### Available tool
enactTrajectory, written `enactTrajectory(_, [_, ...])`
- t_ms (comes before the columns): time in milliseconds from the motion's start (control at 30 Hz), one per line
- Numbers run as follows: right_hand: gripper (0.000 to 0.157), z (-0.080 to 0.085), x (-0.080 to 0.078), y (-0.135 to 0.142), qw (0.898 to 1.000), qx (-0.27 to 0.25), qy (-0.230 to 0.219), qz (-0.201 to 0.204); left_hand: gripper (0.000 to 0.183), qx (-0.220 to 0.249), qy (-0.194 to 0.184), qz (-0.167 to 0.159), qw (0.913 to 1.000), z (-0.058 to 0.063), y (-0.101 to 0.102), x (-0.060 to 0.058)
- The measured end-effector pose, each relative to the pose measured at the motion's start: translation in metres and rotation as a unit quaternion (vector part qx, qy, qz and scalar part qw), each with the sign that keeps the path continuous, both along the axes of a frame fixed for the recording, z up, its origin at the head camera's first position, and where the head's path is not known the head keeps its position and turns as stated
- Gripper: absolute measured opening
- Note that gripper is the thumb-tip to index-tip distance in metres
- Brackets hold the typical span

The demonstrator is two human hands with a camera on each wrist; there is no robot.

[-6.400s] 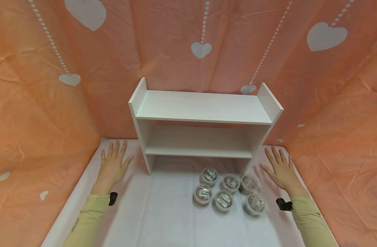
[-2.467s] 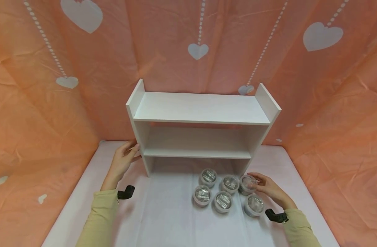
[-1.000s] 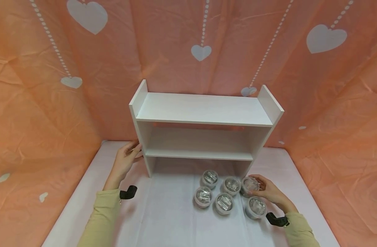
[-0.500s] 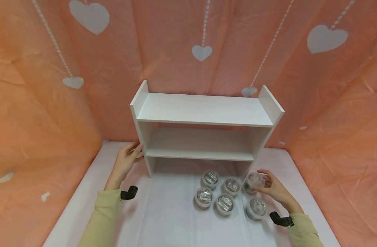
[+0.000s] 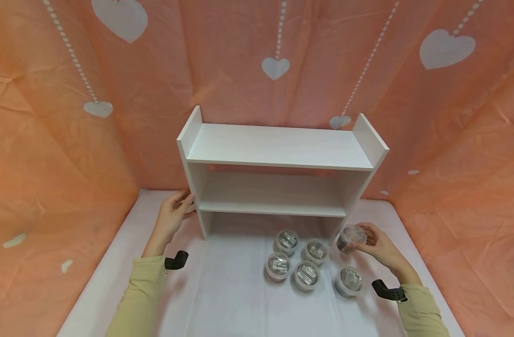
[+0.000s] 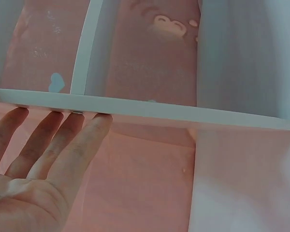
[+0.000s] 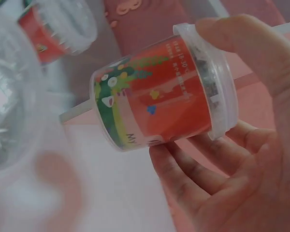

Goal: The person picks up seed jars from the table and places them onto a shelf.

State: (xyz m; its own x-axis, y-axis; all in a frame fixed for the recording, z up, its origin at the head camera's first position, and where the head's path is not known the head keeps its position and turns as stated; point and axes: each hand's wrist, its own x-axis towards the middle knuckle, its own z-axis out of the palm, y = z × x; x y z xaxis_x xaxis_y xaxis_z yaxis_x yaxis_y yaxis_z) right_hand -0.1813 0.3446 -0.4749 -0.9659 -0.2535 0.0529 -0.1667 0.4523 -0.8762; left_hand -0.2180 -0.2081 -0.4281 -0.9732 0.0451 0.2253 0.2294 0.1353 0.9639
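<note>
A white two-tier shelf (image 5: 278, 145) stands at the back of the table. My left hand (image 5: 170, 217) touches its left side panel from outside; in the left wrist view the extended fingers (image 6: 70, 154) rest against the panel (image 6: 150, 108). My right hand (image 5: 380, 245) grips a small lidded plastic tub (image 5: 351, 238), raised beside the shelf's right foot. In the right wrist view that tub (image 7: 154, 92) is tilted, with a red and green printed label and a clear lid, thumb on the lid and fingers beneath.
Several similar lidded tubs stand in front of the shelf, among them a near-right tub (image 5: 349, 282), a front-middle tub (image 5: 306, 275) and a left tub (image 5: 278, 266). White cloth (image 5: 240, 299) covers the table. Orange curtains (image 5: 248, 61) with hearts hang around it.
My left hand came to the shelf's side and has stayed there. My right hand took hold of the back-right tub, then lifted it and moved it rightward, tilting it.
</note>
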Motion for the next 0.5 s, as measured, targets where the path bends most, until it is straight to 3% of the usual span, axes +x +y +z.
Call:
enactTrajectory(267, [0.052,0.019,0.003,-0.003,1.000,-0.008,0.024,0.007,0.055,-0.005,-0.001,0.003,1.0000,0.002,0.000,-0.001])
enactTrajectory(500, [0.053,0.053,0.008,-0.007,0.999,0.010,0.050,0.011,0.055,-0.003,-0.006,0.000,1.0000,0.003,0.002,-0.001])
